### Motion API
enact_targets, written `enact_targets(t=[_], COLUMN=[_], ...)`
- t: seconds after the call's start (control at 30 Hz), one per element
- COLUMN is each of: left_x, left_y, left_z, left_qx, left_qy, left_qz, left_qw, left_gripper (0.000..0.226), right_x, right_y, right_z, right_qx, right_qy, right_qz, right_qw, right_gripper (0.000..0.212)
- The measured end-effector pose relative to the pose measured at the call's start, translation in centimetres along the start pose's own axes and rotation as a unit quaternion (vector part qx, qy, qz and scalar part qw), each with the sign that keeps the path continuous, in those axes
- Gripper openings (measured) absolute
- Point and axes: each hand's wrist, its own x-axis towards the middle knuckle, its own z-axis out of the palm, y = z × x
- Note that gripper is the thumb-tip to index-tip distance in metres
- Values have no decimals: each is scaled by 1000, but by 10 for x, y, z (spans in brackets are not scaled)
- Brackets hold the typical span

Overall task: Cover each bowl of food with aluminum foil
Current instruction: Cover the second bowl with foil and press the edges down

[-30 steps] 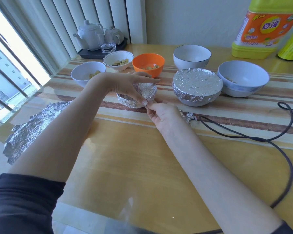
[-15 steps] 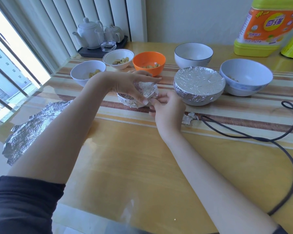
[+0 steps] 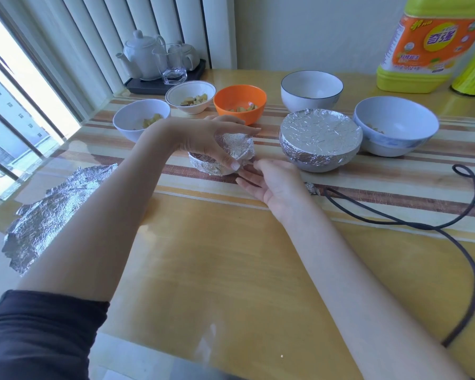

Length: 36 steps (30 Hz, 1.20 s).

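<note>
The left hand [image 3: 209,138] arches over the small foil-wrapped bowl [image 3: 222,154] at the middle of the striped wooden table [image 3: 231,256], fingers and thumb curled round it. The right hand [image 3: 274,179] lies palm-up just beside it, fingers straight, tips touching the foil. The yellow detergent bottle [image 3: 422,50] bears an orange label with Chinese characters.

Wrapped bowl [image 3: 217,160] sits mid-tabletop [image 3: 231,256], covered bowl [image 3: 320,141] to its right. Four open bowls stand behind. Foil sheet [image 3: 55,212] lies at the left edge.
</note>
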Motion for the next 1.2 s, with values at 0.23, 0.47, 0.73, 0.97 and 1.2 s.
enact_targets(t=[0.23,0.47,0.73,0.97,1.2], left_x=[-2,-1,1,2,4], left_y=[7,11,9,8,7], left_z=[1,5,5,5,5], left_qx=[24,22,6,8,8], left_qy=[10,29,37,37,40], left_qz=[-16,-33,-27,-26,-25], left_qw=[1000,999,999,999,999], left_gripper=[76,55,56,60,57], right_x=[4,9,8,2,5], right_y=[1,11,20,15,17], right_z=[6,7,4,3,1], right_qx=[-7,-76,-109,-38,-166], right_qy=[16,41,69,23,109], right_qz=[-16,-67,-116,-87,-141], right_qw=[1000,994,985,995,970], right_gripper=[14,15,23,18,17])
